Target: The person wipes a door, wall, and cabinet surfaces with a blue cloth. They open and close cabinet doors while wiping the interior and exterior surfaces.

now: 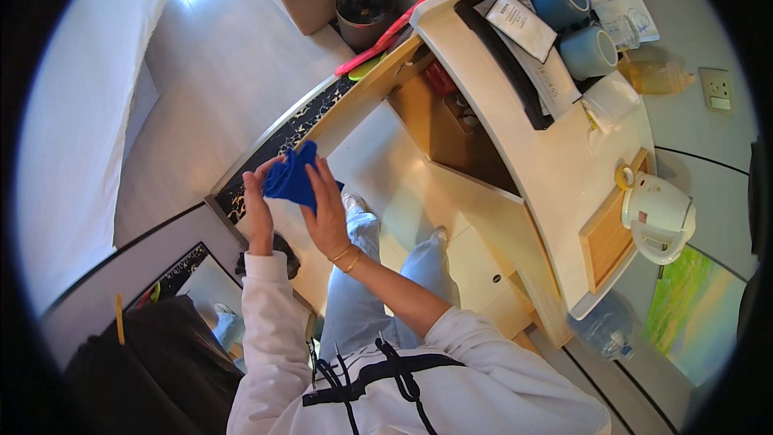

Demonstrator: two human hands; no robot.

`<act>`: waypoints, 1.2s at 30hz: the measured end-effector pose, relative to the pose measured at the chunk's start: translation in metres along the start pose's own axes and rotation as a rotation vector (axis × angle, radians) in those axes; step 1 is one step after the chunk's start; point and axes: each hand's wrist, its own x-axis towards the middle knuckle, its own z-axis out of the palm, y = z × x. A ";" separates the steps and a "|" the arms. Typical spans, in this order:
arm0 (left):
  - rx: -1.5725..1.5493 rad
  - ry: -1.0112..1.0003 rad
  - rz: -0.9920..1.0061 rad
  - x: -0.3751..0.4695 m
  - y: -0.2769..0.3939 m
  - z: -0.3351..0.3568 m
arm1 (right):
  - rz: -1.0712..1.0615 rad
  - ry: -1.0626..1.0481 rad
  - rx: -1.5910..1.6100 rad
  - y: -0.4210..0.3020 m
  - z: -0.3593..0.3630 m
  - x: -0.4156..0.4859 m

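Observation:
A folded blue cloth [294, 176] is held up in front of me between my two hands. My left hand [258, 217] stands upright at the cloth's left side, its fingers partly behind the fabric. From the right, my right hand [327, 211] presses against the cloth, its fingers spread over it; a thin gold bracelet circles that wrist. Part of the cloth sticks out behind the right fingers. Below the hands are my legs in light blue jeans.
To the right, a white counter [513, 133] bears a black tray [534, 106], blue mugs [560, 3] and a white kettle [655, 211] by a wooden tray [607, 248]. An open cabinet [465, 127] lies beneath. A bin [364, 12] stands beyond; a mirror [211, 290] is lower left.

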 end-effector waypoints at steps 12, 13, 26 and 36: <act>0.715 0.220 0.336 0.036 0.006 0.004 | 0.029 0.339 0.041 0.037 0.055 0.093; 0.751 0.223 0.358 0.040 0.010 0.005 | 0.038 0.387 0.091 0.041 0.044 0.111; 0.736 0.156 0.501 0.059 0.019 0.078 | -0.107 0.272 0.048 0.049 0.021 0.115; 0.647 -0.192 0.700 0.052 -0.003 0.146 | -0.203 0.420 -0.126 0.079 -0.044 0.152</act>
